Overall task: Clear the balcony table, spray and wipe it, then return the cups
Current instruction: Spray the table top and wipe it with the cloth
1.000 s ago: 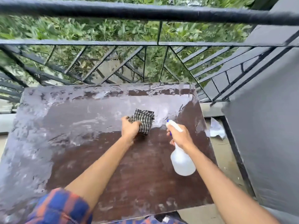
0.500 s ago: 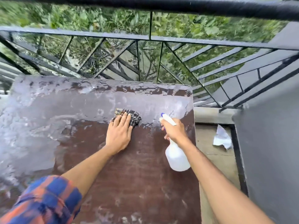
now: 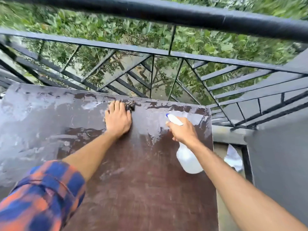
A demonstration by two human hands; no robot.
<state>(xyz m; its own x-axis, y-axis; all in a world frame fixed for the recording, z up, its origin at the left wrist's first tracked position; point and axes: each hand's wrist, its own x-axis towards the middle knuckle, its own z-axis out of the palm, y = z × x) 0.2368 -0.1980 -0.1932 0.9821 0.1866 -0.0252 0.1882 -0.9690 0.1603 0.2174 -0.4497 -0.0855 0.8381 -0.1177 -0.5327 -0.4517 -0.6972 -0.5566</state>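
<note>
You press the dark checked cloth (image 3: 130, 105) flat under the straight fingers of your left grip (image 3: 117, 120), which does not clutch it. Only a corner shows past the fingertips, right at the far edge of the brown wooden surface (image 3: 141, 180).

A second ago that cloth sat bunched near the middle. You have since pushed it forward to the far edge, and a darker, wiped band now lies behind the grip. By my reading the wiping is well along, though a pale wet film is still left of that grip and between the two grips.

Your right grip (image 3: 182, 130) is curled round the neck of the white plastic spray bottle (image 3: 188, 157). Its blue-tipped nozzle points ahead, and its body hangs below the grip; I cannot tell whether it touches the surface. No cups are in view, so their return is not yet done.

Just beyond the left grip stands the black metal railing (image 3: 166, 12), with green foliage (image 3: 83, 25) past it. Right of the right grip rises a grey wall (image 3: 280, 155). A crumpled white scrap (image 3: 233, 158) lies on the balcony floor between the wall and the surface.
</note>
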